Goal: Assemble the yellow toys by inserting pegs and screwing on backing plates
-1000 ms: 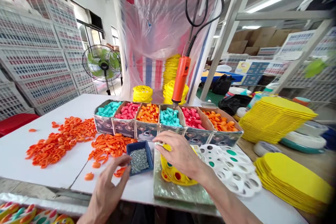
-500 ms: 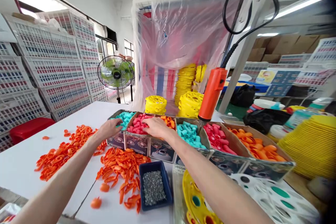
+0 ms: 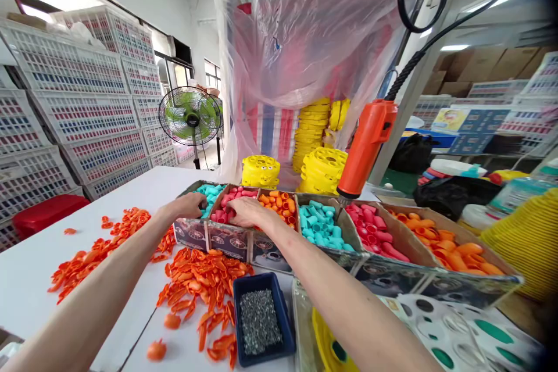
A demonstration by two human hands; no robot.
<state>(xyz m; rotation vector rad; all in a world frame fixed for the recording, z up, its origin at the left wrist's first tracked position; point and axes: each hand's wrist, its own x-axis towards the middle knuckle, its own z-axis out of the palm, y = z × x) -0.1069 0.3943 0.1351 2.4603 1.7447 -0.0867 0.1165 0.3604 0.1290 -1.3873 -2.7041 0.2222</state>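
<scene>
My left hand (image 3: pixel 188 206) reaches over the front wall of the leftmost compartment, its curled fingers down at the small teal plastic pieces (image 3: pixel 211 192). In the neighbouring compartment my right hand (image 3: pixel 246 212) has its bent fingertips among the pink plastic pieces (image 3: pixel 223 209). What either hand pinches is hidden. Orange tube-like pieces (image 3: pixel 279 207) fill the compartment just right of my right hand. These compartments belong to a long divided cardboard box (image 3: pixel 229 243). In front of it, thin curved orange plastic parts (image 3: pixel 204 279) lie heaped beside a dark blue tray (image 3: pixel 288 334) of small metal screws (image 3: pixel 260 319).
An orange electric screwdriver (image 3: pixel 366 148) hangs over the box. More teal (image 3: pixel 321 225), pink (image 3: pixel 374 229) and orange pieces (image 3: pixel 449 247) fill its right half. Yellow shells (image 3: pixel 260 171) stand behind. A yellow part (image 3: pixel 325 337) and white discs (image 3: pixel 462 325) lie under and beside my right forearm.
The view has shifted slightly, so the screwdriver and right-hand compartments appear farther right. Both hands stay at the same two compartments; my right hand sits a little farther left among the pink pieces.
</scene>
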